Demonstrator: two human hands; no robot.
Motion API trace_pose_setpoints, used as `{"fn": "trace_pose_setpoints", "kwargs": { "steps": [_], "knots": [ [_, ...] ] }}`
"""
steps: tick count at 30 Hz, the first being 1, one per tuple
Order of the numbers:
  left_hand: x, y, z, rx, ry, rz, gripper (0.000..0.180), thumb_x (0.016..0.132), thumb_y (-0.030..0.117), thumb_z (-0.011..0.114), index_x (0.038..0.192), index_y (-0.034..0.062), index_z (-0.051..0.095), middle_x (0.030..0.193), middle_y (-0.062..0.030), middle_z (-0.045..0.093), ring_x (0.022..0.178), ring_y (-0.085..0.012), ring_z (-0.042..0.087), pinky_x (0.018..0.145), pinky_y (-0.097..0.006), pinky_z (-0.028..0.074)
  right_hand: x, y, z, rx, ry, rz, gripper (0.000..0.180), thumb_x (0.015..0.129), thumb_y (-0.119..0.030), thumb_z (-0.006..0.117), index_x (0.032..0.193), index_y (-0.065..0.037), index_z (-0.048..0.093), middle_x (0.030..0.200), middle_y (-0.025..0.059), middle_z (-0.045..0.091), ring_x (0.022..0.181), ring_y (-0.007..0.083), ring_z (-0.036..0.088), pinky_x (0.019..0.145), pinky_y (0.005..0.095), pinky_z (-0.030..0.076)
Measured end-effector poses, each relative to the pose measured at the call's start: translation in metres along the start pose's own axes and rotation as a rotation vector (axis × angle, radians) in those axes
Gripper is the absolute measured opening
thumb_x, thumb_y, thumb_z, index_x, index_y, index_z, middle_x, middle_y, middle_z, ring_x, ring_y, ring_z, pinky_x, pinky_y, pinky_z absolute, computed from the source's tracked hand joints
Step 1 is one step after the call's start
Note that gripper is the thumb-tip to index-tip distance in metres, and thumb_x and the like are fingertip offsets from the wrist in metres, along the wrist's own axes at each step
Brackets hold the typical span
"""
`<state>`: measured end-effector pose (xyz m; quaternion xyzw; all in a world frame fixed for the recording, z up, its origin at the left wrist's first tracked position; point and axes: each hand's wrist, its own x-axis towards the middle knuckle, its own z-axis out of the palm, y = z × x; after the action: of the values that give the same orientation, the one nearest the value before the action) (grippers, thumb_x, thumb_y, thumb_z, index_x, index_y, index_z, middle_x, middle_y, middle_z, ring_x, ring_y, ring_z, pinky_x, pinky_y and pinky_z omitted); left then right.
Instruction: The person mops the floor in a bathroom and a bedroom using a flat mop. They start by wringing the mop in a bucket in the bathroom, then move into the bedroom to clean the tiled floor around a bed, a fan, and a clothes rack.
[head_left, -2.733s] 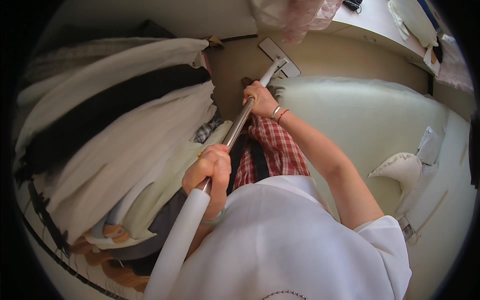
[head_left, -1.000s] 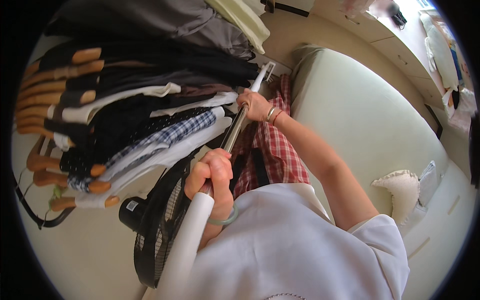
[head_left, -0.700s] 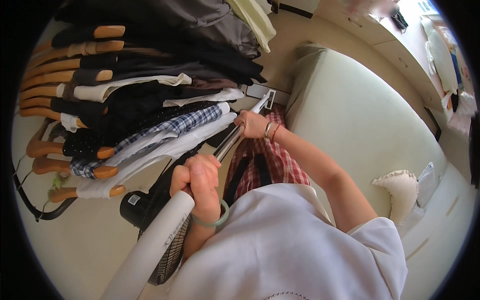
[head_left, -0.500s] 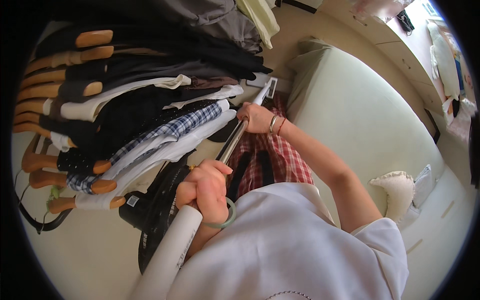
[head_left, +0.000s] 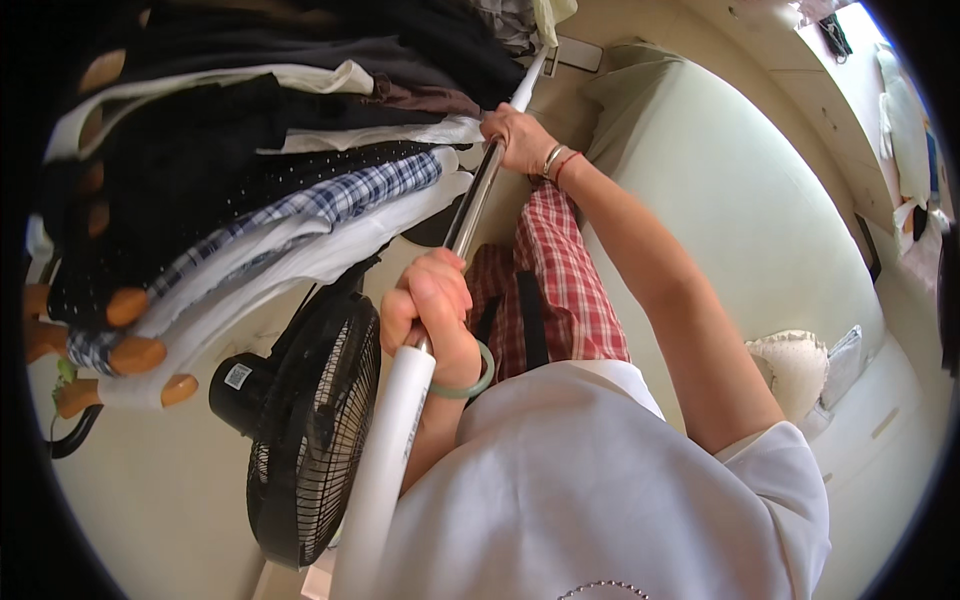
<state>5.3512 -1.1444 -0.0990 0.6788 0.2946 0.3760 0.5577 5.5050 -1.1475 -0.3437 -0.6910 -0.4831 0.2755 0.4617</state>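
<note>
I hold a long vacuum wand (head_left: 468,215) with a metal tube and a white plastic hose end (head_left: 385,470). My left hand (head_left: 430,305), with a pale green bangle on its wrist, is clenched round the wand where the metal meets the white part. My right hand (head_left: 518,140), wearing bracelets, grips the metal tube farther up. The wand's white floor head (head_left: 570,52) lies on the beige floor beside the bed. I wear a white shirt and red checked trousers (head_left: 555,285).
A rack of hanging clothes on wooden hangers (head_left: 250,190) fills the left side. A black standing fan (head_left: 305,425) stands just left of my left hand. A pale green bed (head_left: 740,190) runs along the right, with a white cushion (head_left: 795,365) near its lower edge.
The view has swung down and left, so the fan is now in sight. Both hands have stayed clenched on the wand, whose head has slid farther along the floor by the bed.
</note>
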Motion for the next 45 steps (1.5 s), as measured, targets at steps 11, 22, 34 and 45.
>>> {"fn": "trace_pose_setpoints", "kwargs": {
  "steps": [11, 22, 34, 45],
  "knots": [
    [-0.127, 0.046, -0.088, 0.001, -0.12, 0.055, 0.028, 0.098, 0.0, 0.041, 0.072, 0.0074, 0.032, 0.055, -0.0029, 0.041, 0.05, -0.0117, 0.038, 0.065, -0.037, 0.045, -0.135, -0.069, 0.094, 0.018, 0.025, 0.001, 0.005, 0.068, -0.012, 0.06, 0.068, -0.007, 0.058, 0.074, 0.0112, 0.059, 0.082, 0.0326, 0.056, 0.068, 0.0422, 0.049],
    [-0.2, 0.083, -0.17, -0.019, -0.087, -0.054, 0.03, 0.096, 0.0, 0.043, 0.07, 0.008, 0.032, 0.053, -0.0001, 0.037, 0.048, -0.009, 0.033, 0.062, -0.034, 0.044, -0.223, -0.143, 0.185, 0.079, -0.042, 0.149, 0.008, 0.068, -0.011, 0.057, 0.07, -0.005, 0.061, 0.071, 0.0162, 0.058, 0.081, 0.0338, 0.057, 0.07, 0.0425, 0.05],
    [-0.192, 0.077, -0.177, -0.129, -0.139, 0.106, 0.021, 0.097, 0.004, 0.038, 0.078, 0.0095, 0.034, 0.056, -0.0001, 0.037, 0.051, -0.0103, 0.034, 0.068, -0.037, 0.045, -0.196, -0.158, 0.16, 0.015, -0.062, 0.068, 0.009, 0.068, -0.012, 0.06, 0.073, -0.005, 0.062, 0.075, 0.012, 0.062, 0.084, 0.0313, 0.058, 0.073, 0.041, 0.051],
    [-0.174, 0.035, -0.166, 0.004, -0.215, 0.034, 0.026, 0.098, 0.001, 0.04, 0.075, 0.0078, 0.033, 0.057, -0.002, 0.041, 0.052, -0.0116, 0.039, 0.07, -0.039, 0.047, -0.173, -0.104, 0.167, 0.015, 0.009, 0.104, 0.005, 0.069, -0.009, 0.057, 0.069, -0.005, 0.058, 0.075, 0.0094, 0.059, 0.086, 0.0301, 0.055, 0.072, 0.04, 0.049]
  ]
}}
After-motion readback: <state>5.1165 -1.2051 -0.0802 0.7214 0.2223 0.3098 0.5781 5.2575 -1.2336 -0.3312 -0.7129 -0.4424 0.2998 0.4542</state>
